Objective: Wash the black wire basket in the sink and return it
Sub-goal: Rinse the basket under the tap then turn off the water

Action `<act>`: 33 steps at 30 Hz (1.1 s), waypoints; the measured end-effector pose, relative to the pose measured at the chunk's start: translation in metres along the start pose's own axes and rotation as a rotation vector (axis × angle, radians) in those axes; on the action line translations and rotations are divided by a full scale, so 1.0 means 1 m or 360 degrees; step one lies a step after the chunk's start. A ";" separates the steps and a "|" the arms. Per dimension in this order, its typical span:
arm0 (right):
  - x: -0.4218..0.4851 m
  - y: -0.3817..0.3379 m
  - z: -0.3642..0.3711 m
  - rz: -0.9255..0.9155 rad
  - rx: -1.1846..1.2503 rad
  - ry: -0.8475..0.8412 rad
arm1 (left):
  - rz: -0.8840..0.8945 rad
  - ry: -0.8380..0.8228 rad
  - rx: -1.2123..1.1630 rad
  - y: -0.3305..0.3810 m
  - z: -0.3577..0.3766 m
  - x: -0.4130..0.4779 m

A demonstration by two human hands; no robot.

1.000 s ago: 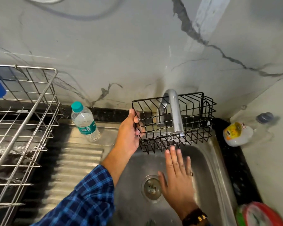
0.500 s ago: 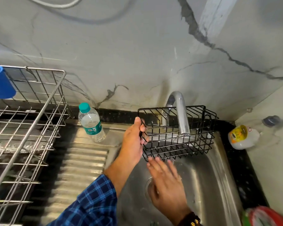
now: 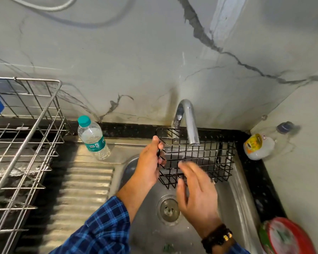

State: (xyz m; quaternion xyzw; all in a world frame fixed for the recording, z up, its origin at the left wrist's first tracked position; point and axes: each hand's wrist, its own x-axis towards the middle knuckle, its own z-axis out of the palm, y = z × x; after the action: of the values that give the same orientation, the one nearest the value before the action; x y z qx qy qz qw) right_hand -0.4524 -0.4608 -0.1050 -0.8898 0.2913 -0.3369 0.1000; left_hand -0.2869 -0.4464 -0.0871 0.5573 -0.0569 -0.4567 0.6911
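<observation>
Places are given from the tap (image 3: 188, 121).

- Right hand (image 3: 196, 195): nearest item, in front of the tap and below its spout. The fingers are spread wide and hold nothing. The fingertips are blurred at the basket's front wires, and contact cannot be told. There is a dark band on the wrist.
- Drain (image 3: 169, 209): in the sink (image 3: 235, 191) floor, in front of the tap and partly behind the right hand.
- Left hand (image 3: 149, 162): front-left of the tap, with a blue checked sleeve. Thumb and fingers grip the basket's left end.
- Black wire basket (image 3: 209, 158): held above the sink, directly under the spout. The long axis runs left to right, parallel to the back wall. The open top faces up, and the spout tip is over it.
- Water bottle (image 3: 93, 138): left of the tap, leaning, with a teal cap.
- Dish rack (image 3: 26, 143): far left of the tap.
- White jar (image 3: 258, 146): right of the tap, on its side.
</observation>
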 end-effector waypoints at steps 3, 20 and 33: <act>0.021 -0.005 0.011 0.0047 -0.0226 -0.0228 | 0.0010 -0.0019 0.0080 -0.002 0.003 -0.005; 0.042 -0.027 0.043 0.0077 -0.0315 -0.0190 | 0.0195 -0.0086 0.0131 0.027 0.005 -0.010; 0.092 -0.007 -0.003 0.0351 -0.0306 -0.0249 | 0.0224 -0.0501 0.0491 0.026 0.012 -0.012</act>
State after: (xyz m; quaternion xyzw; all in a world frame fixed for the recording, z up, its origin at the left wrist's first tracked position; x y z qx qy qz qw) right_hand -0.3957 -0.5088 -0.0509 -0.8813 0.4095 -0.2242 0.0733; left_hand -0.2858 -0.4479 -0.0558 0.5729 -0.2719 -0.4744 0.6105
